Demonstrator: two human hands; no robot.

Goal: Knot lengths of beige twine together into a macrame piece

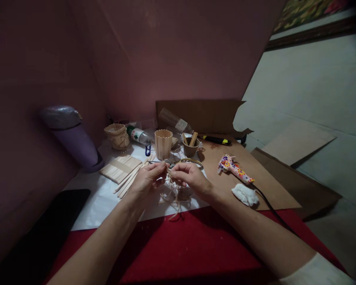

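Thin tan cord strands [175, 198] hang below my two hands and trail over the white paper. My left hand [152, 176] pinches the upper end of the cord between thumb and fingers. Close beside it, my right hand [187, 177] grips the same cord with bent fingers. Just beyond the hands stands a cup made of upright wooden craft sticks [163, 145]. Behind my right hand lies a roll of tape [192, 161], partly hidden. Scissors [160, 162] appear to lie behind my fingers, mostly covered. Loose craft sticks [130, 181] rest left of my left hand.
A bundle of craft sticks [121, 168], a decorated pot [117, 136], plastic bottles [140, 135] and a purple tumbler [74, 142] stand or lie left and back. On cardboard [267, 186] at right are a flower-patterned glue gun [235, 169], a white cloth [245, 194] and a box cutter [216, 139].
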